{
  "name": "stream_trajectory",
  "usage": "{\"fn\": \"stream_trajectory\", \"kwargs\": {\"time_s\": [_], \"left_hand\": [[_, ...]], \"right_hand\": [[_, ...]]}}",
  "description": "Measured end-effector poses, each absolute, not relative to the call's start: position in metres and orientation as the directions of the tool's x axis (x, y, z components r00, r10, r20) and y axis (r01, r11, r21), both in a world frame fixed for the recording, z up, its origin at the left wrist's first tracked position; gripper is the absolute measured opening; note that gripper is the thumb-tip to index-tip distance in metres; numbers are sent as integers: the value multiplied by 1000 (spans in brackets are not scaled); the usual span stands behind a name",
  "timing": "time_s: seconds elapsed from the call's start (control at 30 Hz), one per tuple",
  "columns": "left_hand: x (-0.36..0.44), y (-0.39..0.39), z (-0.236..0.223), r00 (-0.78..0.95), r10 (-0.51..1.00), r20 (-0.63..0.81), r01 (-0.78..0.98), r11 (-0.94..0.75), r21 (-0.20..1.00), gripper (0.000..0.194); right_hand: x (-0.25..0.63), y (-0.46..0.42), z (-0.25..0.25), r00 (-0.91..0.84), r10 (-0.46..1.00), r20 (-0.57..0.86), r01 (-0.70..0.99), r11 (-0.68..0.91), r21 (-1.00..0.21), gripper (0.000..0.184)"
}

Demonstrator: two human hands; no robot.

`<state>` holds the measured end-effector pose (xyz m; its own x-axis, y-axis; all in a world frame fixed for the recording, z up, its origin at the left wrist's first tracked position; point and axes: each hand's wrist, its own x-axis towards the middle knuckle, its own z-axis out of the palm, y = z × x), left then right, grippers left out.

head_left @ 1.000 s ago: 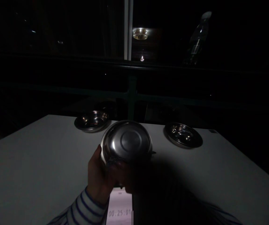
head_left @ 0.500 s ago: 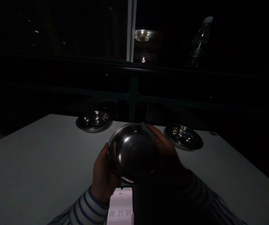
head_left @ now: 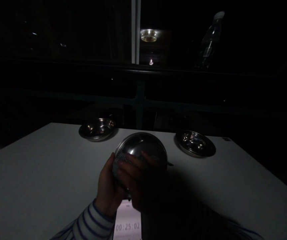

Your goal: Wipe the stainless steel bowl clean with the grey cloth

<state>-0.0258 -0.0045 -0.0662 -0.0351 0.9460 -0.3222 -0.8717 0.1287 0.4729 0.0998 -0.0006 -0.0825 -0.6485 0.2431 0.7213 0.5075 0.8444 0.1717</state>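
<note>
A shiny metal bowl [head_left: 143,141] is tilted above the table's near part, its rounded outside towards me. My left hand [head_left: 108,186] grips its left rim, thumb up along the edge. Across the front of the bowl lies my right hand [head_left: 135,173], fingers pressing a greyish patterned cloth [head_left: 120,161] against the metal. Deep shadow hides the right palm and wrist. Below the hands, a phone [head_left: 127,220] shows a running timer reading 00:25:02.
Two more metal bowls stand near the far edge of the white table [head_left: 45,173]: a left bowl [head_left: 97,130] and a right bowl [head_left: 195,144]. Beyond is a dark window with a pale frame post [head_left: 135,33]. A clear plastic bottle [head_left: 210,41] stands at upper right.
My right hand has moved with the cloth from the bowl's upper right rim down and left across its front. My left hand keeps its hold on the left rim.
</note>
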Motion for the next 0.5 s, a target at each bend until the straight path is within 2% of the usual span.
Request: {"fn": "stream_trajectory", "kwargs": {"time_s": [0.07,0.13,0.17,0.33,0.5], "left_hand": [[-23,-3,-66,-88,941,-326,-858,94,504,23],[-20,-2,-67,-93,943,-321,-844,97,528,25],[-19,-2,-67,-89,943,-320,-837,103,537,26],[-20,1,-68,-83,938,-336,-827,124,549,21],[-24,3,-72,3,954,-301,-826,172,536,24]], "right_hand": [[110,7,-74,-624,321,712,587,794,157,39],[121,19,-66,-592,332,734,635,753,172,38],[127,24,-63,-560,367,743,663,736,137,39],[154,38,-52,-431,539,724,665,732,-148,42],[172,35,-34,-176,663,727,686,613,-393,41]]}}
